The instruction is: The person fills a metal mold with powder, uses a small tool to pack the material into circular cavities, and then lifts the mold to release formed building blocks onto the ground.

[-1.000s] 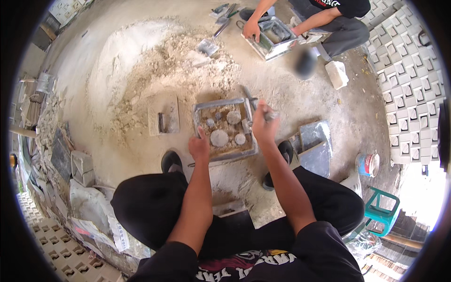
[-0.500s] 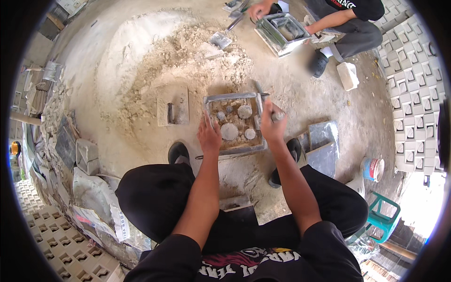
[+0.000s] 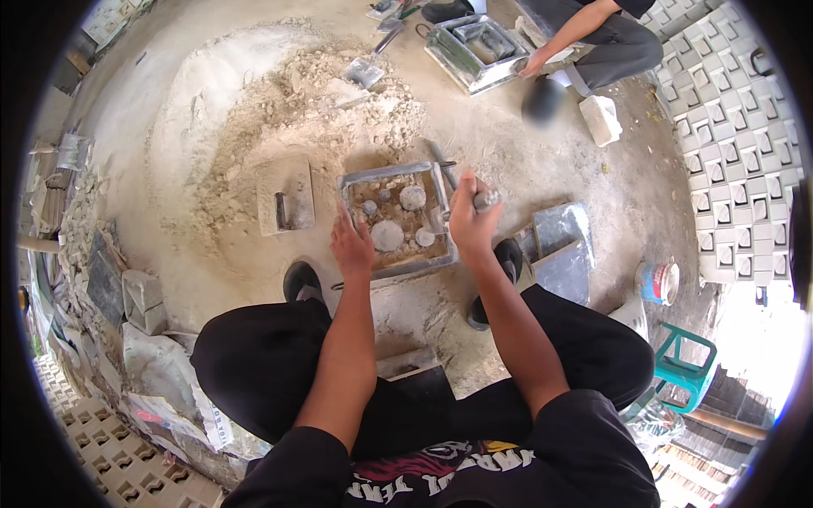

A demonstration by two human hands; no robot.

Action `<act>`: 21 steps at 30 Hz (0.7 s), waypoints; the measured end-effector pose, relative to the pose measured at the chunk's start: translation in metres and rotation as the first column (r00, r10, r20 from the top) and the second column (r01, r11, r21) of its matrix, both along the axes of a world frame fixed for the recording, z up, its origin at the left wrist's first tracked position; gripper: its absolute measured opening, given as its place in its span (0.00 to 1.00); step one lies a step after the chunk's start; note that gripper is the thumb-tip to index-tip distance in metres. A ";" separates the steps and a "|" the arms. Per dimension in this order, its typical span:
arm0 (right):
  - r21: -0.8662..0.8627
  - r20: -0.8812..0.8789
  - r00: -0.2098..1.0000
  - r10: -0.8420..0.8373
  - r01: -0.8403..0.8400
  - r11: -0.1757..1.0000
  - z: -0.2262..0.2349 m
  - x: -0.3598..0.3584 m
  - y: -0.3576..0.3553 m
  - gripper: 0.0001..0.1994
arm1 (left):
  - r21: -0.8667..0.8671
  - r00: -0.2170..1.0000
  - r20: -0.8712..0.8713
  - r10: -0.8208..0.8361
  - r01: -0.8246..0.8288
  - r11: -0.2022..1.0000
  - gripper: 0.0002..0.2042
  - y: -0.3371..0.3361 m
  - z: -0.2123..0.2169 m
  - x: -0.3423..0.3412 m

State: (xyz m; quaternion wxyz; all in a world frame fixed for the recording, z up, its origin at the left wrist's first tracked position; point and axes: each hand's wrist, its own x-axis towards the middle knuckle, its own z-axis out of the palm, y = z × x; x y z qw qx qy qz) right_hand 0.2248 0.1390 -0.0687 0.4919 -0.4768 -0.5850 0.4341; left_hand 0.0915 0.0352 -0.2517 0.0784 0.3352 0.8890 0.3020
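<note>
On the ground between my feet lies a grey metal mould frame, square, with sandy material inside. Several round grey discs of different sizes stand in it, the largest a disc near my side. My left hand rests on the frame's left edge, fingers stretched out and holding nothing. At the right edge, my right hand is closed around a tool with a rounded grey handle end; its working end cannot be made out. Thin metal rods stick out at the frame's far right corner.
Left of the frame lies a flat plate with a handle. Beyond is a heap of sandy powder with a trowel. A co-worker's hand touches another mould. Grey plates, a bucket and green stool stand right.
The view has shifted, so the scene sits further left. My right hand has risen slightly relative to the frame, while my left stays at its edge. One of the co-worker's hands has left view.
</note>
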 end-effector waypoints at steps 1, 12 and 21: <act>-0.033 0.026 0.996 0.081 -0.081 0.996 0.005 0.000 0.010 0.22 | -0.003 1.000 -0.001 0.001 -0.001 1.000 0.29 0.001 0.001 0.000; -0.150 0.138 0.983 0.121 -0.100 0.984 -0.021 0.011 0.013 0.18 | -0.051 1.000 -0.011 -0.003 0.003 0.999 0.28 -0.003 0.003 0.000; -0.269 0.475 0.765 0.434 -0.344 0.900 0.020 0.007 0.017 0.28 | 0.284 1.000 -0.016 -0.022 0.025 0.958 0.28 0.019 0.000 -0.028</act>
